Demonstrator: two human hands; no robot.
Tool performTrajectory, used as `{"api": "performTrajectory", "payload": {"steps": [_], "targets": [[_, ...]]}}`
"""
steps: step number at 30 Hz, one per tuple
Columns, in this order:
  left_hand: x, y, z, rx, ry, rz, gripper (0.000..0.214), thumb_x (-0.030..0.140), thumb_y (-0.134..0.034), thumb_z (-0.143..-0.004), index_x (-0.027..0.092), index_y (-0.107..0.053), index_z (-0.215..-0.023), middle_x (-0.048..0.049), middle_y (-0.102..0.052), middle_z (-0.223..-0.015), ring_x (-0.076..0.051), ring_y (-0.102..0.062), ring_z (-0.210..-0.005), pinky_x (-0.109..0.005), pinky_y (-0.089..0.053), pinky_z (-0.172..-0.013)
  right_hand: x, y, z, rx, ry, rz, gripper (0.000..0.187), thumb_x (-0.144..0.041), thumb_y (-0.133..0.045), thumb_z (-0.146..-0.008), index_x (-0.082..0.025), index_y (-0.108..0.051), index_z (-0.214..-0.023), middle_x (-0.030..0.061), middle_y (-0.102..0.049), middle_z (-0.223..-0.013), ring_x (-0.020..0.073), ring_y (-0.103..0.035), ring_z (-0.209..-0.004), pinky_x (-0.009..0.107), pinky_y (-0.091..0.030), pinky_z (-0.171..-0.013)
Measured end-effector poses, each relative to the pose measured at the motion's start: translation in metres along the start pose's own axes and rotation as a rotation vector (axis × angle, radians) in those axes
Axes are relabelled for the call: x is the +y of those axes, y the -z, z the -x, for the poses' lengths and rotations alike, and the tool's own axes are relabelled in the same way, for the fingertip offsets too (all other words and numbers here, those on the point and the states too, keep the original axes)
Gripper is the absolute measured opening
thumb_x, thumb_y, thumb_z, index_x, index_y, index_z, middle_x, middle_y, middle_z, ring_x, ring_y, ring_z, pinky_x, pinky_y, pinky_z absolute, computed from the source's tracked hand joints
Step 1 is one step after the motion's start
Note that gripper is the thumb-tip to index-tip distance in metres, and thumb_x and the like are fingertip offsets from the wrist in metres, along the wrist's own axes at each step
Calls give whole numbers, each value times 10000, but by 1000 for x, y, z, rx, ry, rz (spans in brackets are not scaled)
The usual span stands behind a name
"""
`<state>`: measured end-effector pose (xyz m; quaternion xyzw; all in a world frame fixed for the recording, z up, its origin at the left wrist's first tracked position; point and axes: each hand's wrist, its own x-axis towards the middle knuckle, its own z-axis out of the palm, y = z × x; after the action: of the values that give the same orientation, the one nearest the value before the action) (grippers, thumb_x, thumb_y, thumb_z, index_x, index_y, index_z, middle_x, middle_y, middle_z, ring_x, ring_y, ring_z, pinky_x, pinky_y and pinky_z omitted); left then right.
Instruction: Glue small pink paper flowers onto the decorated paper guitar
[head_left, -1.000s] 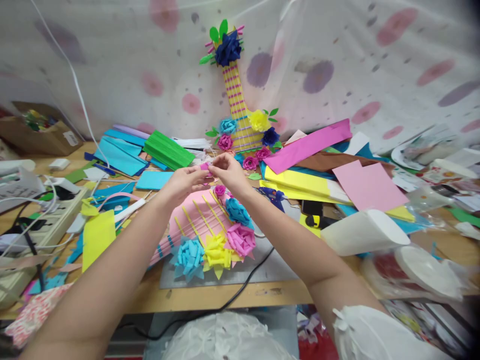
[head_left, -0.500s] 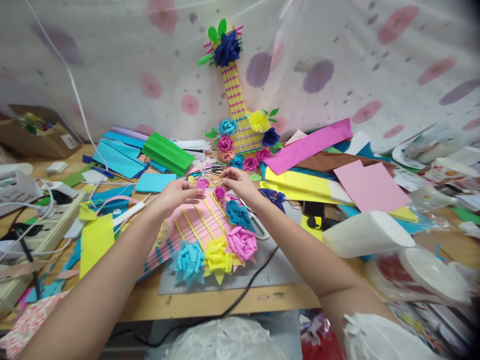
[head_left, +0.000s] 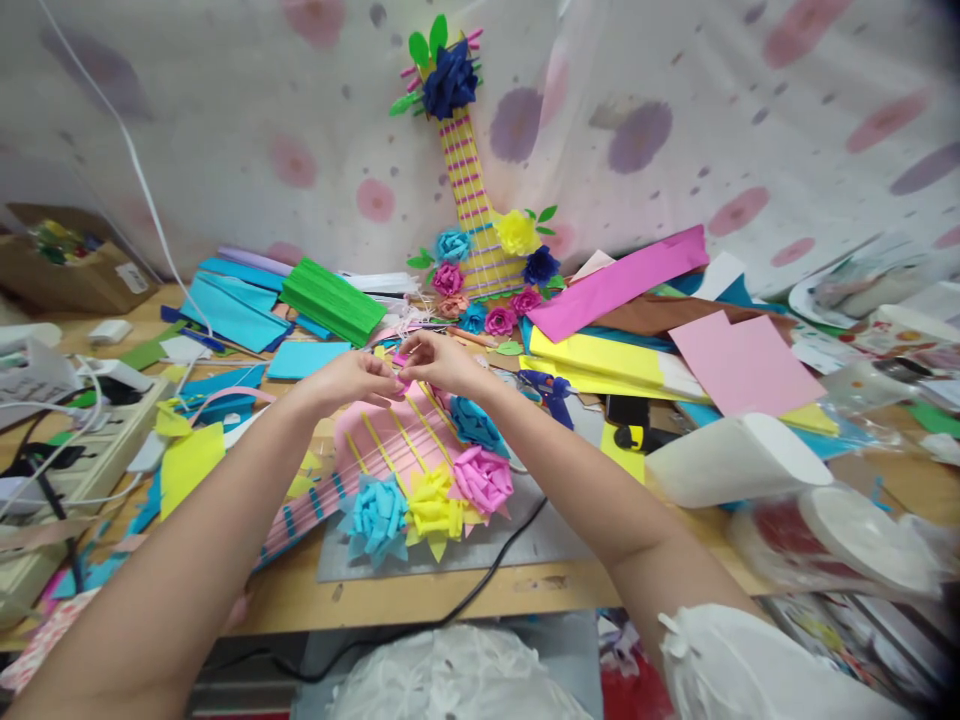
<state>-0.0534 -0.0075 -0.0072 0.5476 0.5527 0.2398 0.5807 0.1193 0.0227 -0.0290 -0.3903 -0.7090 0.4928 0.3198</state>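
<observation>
My left hand [head_left: 362, 378] pinches a small piece of magenta paper [head_left: 401, 378] above the far end of a pink paper guitar [head_left: 375, 435]. Close against it, the bent fingers of my right hand [head_left: 435, 362] meet at the same magenta piece, partly covering it. On the guitar's near edge sit a light blue paper flower [head_left: 377, 515], a yellow paper flower [head_left: 435, 503] and a pink paper flower [head_left: 484, 478]. Beside my right wrist is a darker blue flower [head_left: 474, 420], half hidden by my forearm. The guitar lies on a grey board [head_left: 525, 540].
A yellow paper guitar [head_left: 469, 190] with flowers leans on the back curtain. Folded papers, green [head_left: 334, 300] and yellow [head_left: 600, 362], lie behind my hands. A blue glue gun [head_left: 551, 392] rests right of them, near a white cylinder [head_left: 739, 465]. A power strip [head_left: 112, 450] stands left.
My right hand has moved left until its fingers meet those of my left hand at the magenta paper. The view has shifted slightly.
</observation>
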Motion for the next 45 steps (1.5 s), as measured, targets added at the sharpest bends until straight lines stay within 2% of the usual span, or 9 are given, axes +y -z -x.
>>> {"api": "performTrajectory", "payload": {"steps": [6, 12, 21, 27, 32, 38, 45], "targets": [[-6, 3, 3, 60, -86, 65, 354, 370, -829, -528, 152, -700, -775, -75, -733, -772, -184, -694, -762, -282, -545, -697, 1, -7, -8, 97, -14, 112, 179, -146, -660, -692, -171, -518, -798, -50, -581, -664, 94, -567, -636, 213, -414, -593], [-19, -5, 3, 204, -55, 153, 420, 313, -865, -427, 152, -626, -732, -45, -705, -664, -186, -695, -676, -288, -528, -660, 4, -16, -7, 86, -16, 173, 138, -131, -666, -697, -160, -541, -747, -35, -594, -706, 90, -560, -655, 222, -419, -629], [-26, -8, 3, 246, -34, 143, 429, 350, -863, -425, 156, -631, -730, -46, -714, -655, -156, -672, -607, -244, -486, -589, 8, -17, -10, 73, -25, 309, 160, -155, -705, -679, -161, -564, -754, -36, -591, -700, 87, -531, -646, 212, -383, -606], [-31, -5, 3, 223, -21, 219, 456, 382, -857, -476, 158, -631, -803, -53, -717, -655, -176, -696, -652, -294, -528, -699, 4, -16, -8, 99, -54, 299, 147, -134, -691, -682, -165, -561, -743, -40, -595, -685, 84, -536, -640, 211, -394, -609], [-28, -8, 6, 237, -28, 225, 450, 336, -876, -415, 144, -638, -745, -52, -713, -660, -168, -685, -636, -303, -536, -717, 7, -18, -9, 106, -60, 263, 152, -135, -678, -684, -164, -562, -778, -29, -588, -706, 99, -547, -660, 228, -410, -629], [-27, -8, 6, 237, -45, 230, 462, 312, -889, -359, 143, -637, -707, -38, -705, -615, -158, -672, -593, -293, -540, -672, 10, -16, -10, 43, -23, 178, 182, -91, -659, -663, -161, -562, -800, -45, -554, -694, 99, -537, -664, 231, -423, -647], [-26, -8, 10, 236, -62, 209, 407, 304, -866, -440, 139, -633, -730, -39, -700, -619, -166, -683, -620, -286, -540, -671, 13, -12, -11, -86, 19, 170, 109, -94, -629, -709, -160, -543, -710, -57, -558, -635, 78, -530, -615, 210, -398, -621]]}}
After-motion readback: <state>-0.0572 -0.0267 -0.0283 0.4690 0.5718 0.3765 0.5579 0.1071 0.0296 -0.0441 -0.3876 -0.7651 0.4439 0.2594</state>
